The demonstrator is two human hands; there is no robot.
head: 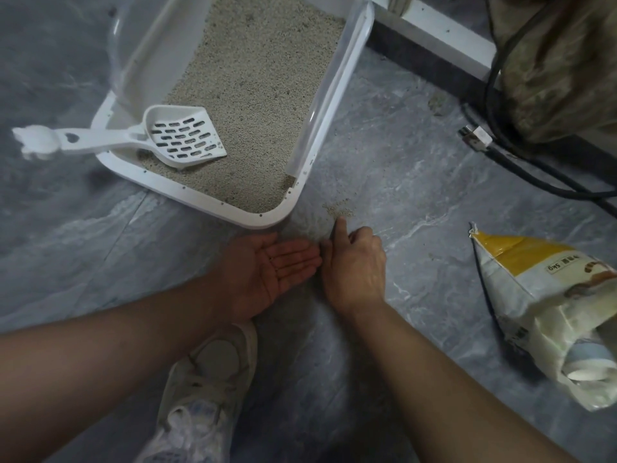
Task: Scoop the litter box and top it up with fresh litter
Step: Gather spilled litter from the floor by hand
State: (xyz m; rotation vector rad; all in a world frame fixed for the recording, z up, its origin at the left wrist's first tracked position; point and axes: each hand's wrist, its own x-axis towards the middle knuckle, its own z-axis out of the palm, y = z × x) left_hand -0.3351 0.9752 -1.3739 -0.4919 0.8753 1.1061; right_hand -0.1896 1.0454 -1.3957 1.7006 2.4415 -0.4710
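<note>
The white litter box lies on the grey floor, filled with beige litter. A white slotted scoop rests in it, its handle sticking out over the left rim. A small pile of spilled litter lies on the floor just off the box's near right corner. My left hand lies palm up and flat on the floor, with a few grains on it. My right hand sits beside it, index finger stretched toward the spilled pile, other fingers curled. The yellow-and-white litter bag lies at the right.
Black cables and a plug run across the floor at the upper right, beside a white base and a brownish cloth-covered object. My white sneaker is planted below my hands.
</note>
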